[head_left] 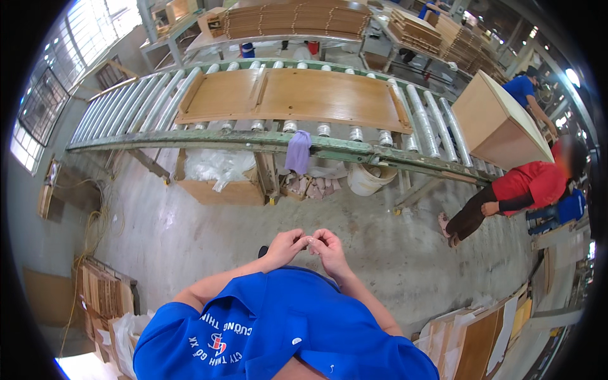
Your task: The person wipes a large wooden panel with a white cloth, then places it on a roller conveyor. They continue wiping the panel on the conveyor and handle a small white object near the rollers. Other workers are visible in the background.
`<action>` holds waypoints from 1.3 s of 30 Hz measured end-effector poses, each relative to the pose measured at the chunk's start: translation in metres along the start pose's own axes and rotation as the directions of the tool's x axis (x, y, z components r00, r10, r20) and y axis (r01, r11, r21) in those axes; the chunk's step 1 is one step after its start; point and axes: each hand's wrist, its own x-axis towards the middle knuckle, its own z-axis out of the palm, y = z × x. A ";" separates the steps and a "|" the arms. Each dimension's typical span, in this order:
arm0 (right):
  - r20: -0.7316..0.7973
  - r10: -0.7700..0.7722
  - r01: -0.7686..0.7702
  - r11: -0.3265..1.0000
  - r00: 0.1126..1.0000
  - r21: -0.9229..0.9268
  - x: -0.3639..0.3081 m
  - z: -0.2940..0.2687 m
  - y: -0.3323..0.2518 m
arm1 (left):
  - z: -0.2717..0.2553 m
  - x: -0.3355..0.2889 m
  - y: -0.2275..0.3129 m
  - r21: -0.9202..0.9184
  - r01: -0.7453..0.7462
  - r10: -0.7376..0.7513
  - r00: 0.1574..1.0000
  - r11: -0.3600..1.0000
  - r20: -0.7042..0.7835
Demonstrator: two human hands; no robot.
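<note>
Both hands meet in front of my body, fingertips together. My left hand (287,247) is closed in a pinch, its fingers touching those of the right. My right hand (329,251) is curled closed as well. Something small and pale shows at the fingertips, too small to name. Beyond the hands, across a strip of floor, a long brown wooden panel (316,96) lies on a roller conveyor (221,138). The panel has a raised crosspiece left of its middle. A purple cloth (297,152) hangs over the conveyor's near rail.
Under the conveyor stand a wooden box (221,192) of clear plastic and a white bucket (367,180). A person in red (532,187) stands at the right, near a large pale wooden cabinet (500,120). Wood pieces (104,288) lean at left, boards (472,335) at lower right.
</note>
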 end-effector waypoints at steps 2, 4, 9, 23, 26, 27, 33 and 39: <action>0.002 -0.044 0.044 0.999 0.999 -0.022 0.005 0.001 0.000 | 0.005 0.006 -0.003 -0.111 0.001 0.007 0.997 0.994 0.071; -0.004 -0.061 0.061 0.998 0.998 -0.007 0.006 0.002 0.000 | 0.008 0.008 -0.006 -0.179 0.022 0.002 0.991 0.984 0.132; 0.004 -0.040 0.040 0.999 0.999 -0.026 0.012 -0.007 0.009 | 0.009 0.012 -0.013 -0.337 0.125 -0.038 0.967 0.933 0.252; -0.089 0.250 -0.258 0.962 0.964 -0.085 0.088 -0.054 -0.020 | -0.043 0.132 0.006 0.320 -0.239 0.126 0.934 0.917 0.335; -0.094 0.293 -0.302 0.947 0.952 -0.108 0.111 -0.054 -0.024 | -0.067 0.166 0.013 0.470 -0.433 0.278 0.889 0.769 0.364; -0.076 0.276 -0.282 0.955 0.958 -0.089 0.120 -0.052 -0.025 | -0.072 0.173 0.013 0.446 -0.415 0.249 0.889 0.793 0.384; -0.019 0.189 -0.185 0.973 0.982 0.135 0.169 -0.041 -0.036 | -0.100 0.231 0.014 0.234 -0.367 0.225 0.852 0.900 0.473; -0.234 0.170 -0.053 0.899 0.957 0.435 0.193 -0.031 -0.035 | -0.108 0.298 -0.007 0.237 -0.447 0.283 0.815 0.863 0.506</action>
